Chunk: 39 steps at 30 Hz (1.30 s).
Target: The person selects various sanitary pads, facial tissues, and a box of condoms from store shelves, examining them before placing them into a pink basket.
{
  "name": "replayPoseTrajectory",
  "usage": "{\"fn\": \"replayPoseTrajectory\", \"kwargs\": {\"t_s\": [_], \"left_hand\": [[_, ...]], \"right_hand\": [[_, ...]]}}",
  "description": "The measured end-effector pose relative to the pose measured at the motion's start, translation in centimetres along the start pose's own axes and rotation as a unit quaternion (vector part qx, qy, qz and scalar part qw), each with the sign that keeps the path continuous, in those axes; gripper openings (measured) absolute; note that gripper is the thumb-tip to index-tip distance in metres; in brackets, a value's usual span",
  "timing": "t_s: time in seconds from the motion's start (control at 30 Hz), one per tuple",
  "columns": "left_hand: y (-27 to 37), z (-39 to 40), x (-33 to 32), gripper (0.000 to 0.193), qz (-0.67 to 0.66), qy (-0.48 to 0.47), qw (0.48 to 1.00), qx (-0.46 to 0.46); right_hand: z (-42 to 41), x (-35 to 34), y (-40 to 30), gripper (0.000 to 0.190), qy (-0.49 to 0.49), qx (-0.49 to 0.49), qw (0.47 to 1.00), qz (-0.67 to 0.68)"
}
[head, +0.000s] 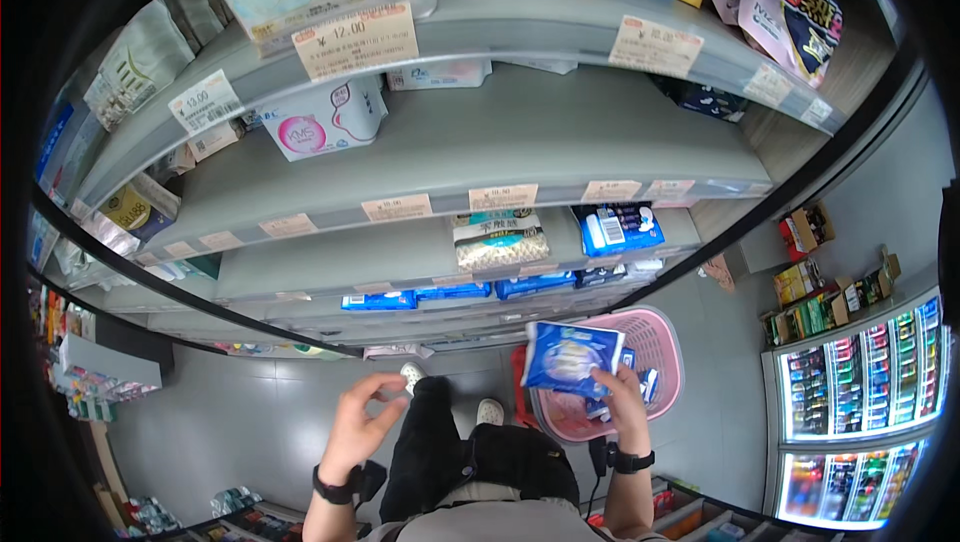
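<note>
My right hand (pixel 624 396) grips the lower right edge of a blue and white plastic packet (pixel 574 358), above a pink plastic basket (pixel 664 339). More blue and white packets (pixel 649 384) lie inside the basket, partly hidden by the held one. My left hand (pixel 367 418) is empty, its thumb and fingers apart and curved, over the floor left of my legs. In front, a patterned soft pack (pixel 501 238) and a blue pack (pixel 619 229) rest on a lower shelf, with several blue packs (pixel 454 291) on the shelf beneath.
Curved grey shelves (pixel 480 129) with price tags rise ahead, holding a white pack with a pink circle (pixel 319 126). A red object (pixel 521 384) stands against the basket's left side. Lit drink coolers (pixel 862 377) and open cartons (pixel 832 306) are at right. Behind me are low shelves of goods (pixel 705 516).
</note>
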State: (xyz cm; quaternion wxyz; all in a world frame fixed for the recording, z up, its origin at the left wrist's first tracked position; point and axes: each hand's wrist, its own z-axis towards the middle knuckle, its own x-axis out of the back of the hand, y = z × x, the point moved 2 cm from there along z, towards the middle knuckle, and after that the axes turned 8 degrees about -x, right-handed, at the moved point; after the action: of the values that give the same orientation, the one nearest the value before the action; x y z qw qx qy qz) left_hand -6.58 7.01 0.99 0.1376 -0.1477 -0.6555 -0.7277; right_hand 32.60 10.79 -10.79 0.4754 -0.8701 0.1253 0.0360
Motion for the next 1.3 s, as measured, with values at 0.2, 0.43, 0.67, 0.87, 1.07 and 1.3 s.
{"fn": "replayPoseTrajectory", "kwargs": {"t_s": [0.2,0.43,0.67,0.87,1.07,1.3], "left_hand": [[2.7,1.1,-3.9,0.046,-0.064,-0.042,0.995,-0.063],[5.1,0.5,-3.5,0.054,0.028,-0.142,0.982,-0.123],[3.6,1.5,0.3,0.050,0.141,-0.064,0.983,-0.098],[-0.2,8.1,9.3,0.046,0.333,0.161,0.924,-0.095],[-5.3,17.3,14.9,0.029,0.425,0.177,0.863,-0.209],[-11.9,24.0,17.3,0.022,0.514,0.108,0.799,-0.292]], "right_hand": [[-7.1,-7.8,-2.6,0.035,-0.171,0.001,0.985,-0.014],[-9.5,-11.4,-2.6,0.043,-0.270,0.033,0.958,-0.092],[-9.7,-12.3,-1.7,0.050,-0.242,0.101,0.948,-0.180],[-9.6,-10.3,-1.0,0.039,-0.218,0.089,0.960,-0.152],[-10.0,-9.0,-0.6,0.033,-0.162,0.098,0.976,-0.106],[-10.8,-7.2,-0.3,0.031,-0.104,0.081,0.990,-0.048]]}}
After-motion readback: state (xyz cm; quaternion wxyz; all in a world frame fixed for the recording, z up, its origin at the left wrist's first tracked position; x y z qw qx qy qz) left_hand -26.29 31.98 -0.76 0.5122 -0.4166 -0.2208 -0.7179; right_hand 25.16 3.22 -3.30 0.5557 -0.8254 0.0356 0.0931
